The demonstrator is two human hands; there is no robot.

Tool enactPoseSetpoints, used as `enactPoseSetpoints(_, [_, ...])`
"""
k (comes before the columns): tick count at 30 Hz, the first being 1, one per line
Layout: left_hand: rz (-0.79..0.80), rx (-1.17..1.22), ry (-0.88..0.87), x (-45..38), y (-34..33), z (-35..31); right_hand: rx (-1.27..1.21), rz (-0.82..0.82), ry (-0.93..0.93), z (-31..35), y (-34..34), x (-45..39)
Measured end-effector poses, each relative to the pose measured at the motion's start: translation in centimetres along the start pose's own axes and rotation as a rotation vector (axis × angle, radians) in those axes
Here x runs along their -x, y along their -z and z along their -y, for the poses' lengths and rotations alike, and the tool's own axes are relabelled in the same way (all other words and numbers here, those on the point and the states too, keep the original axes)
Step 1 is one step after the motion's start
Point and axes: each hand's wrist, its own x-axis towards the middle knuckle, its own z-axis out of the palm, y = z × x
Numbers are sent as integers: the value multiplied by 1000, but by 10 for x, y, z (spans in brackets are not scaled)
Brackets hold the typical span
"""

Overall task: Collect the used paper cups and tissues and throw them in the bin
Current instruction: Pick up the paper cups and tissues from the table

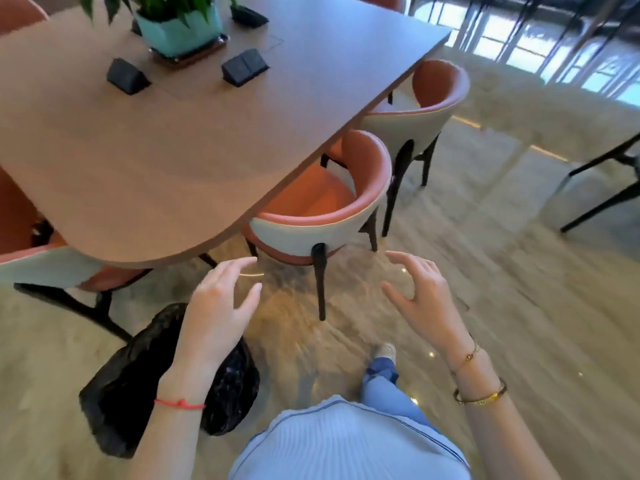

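Cups and tissues are nowhere to be seen on the visible part of the counter [166,157], which suggests the collecting is largely or wholly finished, though its far end is cut off by the frame and cannot be checked. On the counter only a potted plant [178,27] in a turquoise pot and several black socket boxes [244,67] are seen, set near the counter's middle and far end. A black bin bag [124,386] sits on the floor just off the counter's near rounded end, partly hidden behind the left forearm; whether the used items are inside it cannot be told, since its contents are not shown. The left hand [221,313] is held above the bag with fingers relaxed and spread, gripping nothing. The right hand [420,299] is raised to the right of the counter's near end, above the floor, likewise loosely spread and empty. Orange chairs [322,206] are tucked along the counter's right edge. What is judged to remain, at most, is a check of the unseen end and any further handling of the bag.
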Motion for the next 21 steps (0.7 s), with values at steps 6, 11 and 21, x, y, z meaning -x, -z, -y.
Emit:
enactPoseSetpoints(6, [93,19,-233,-110,-75,-112,33,-161,-176,-88,87,-22])
enactPoseSetpoints(11, [165,85,-369,-182,-136,-203,75,-248,-275,-157,164,-49])
enactPoseSetpoints(21, [300,95,-473,-300,-237,-314,50,-381,-432,-273,241,-113])
